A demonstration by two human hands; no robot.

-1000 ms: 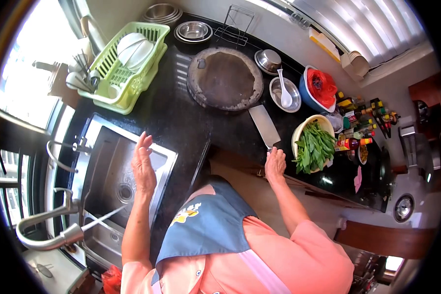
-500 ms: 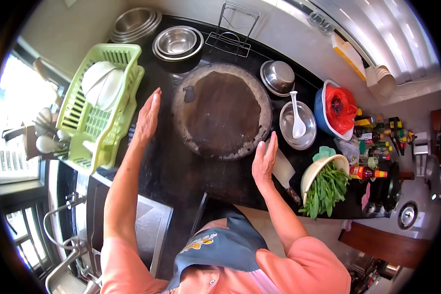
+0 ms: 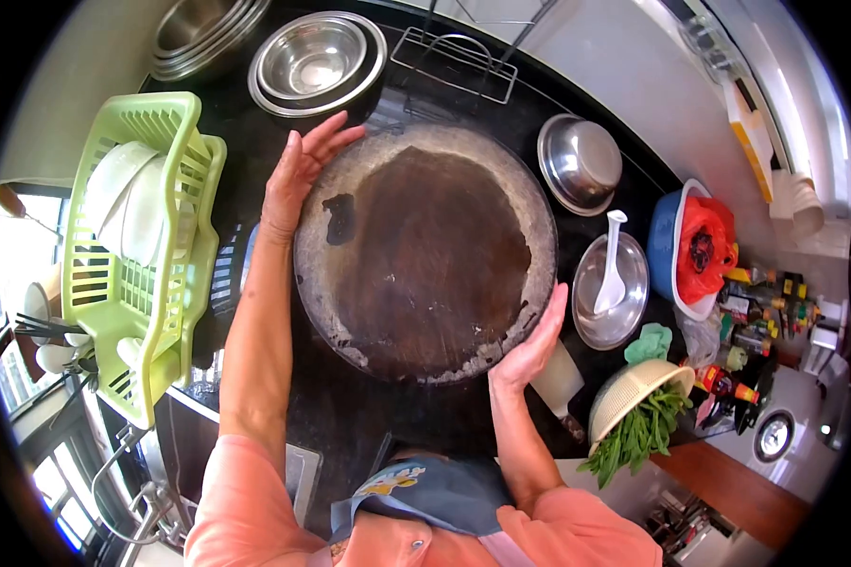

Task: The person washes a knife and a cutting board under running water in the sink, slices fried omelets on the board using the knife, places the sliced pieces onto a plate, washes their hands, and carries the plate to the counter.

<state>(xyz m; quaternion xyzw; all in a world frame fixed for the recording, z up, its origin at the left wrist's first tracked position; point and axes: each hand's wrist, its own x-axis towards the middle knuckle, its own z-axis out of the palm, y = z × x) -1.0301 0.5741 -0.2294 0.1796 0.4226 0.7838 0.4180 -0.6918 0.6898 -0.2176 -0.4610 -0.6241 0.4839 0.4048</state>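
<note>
A thick round chopping board [image 3: 425, 265], dark and worn with a pale patchy rim, lies on the black counter between my hands. My left hand [image 3: 303, 170] is at its upper left edge, fingers apart, the tips reaching to the rim. Along the lower right edge my right hand [image 3: 531, 345] lies with straight fingers and the palm turned to the board's side. Whether either hand bears on the board cannot be made out. Just right of my right hand is a cleaver [image 3: 560, 383], its handle pointing toward me.
On the left stands a green dish rack [image 3: 149, 378] with white bowls. Nested steel bowls [image 3: 369, 80] and a wire rack [image 3: 454, 71] are behind the board. To the right are a steel basin [image 3: 591, 161], a dish with a white spoon [image 3: 610, 288], and a colander [image 3: 633, 402] of leafy greens.
Both hands have come in from beside the board to its edges, the left one reaching farther up with its fingers spreading. The view has moved closer to the board.
</note>
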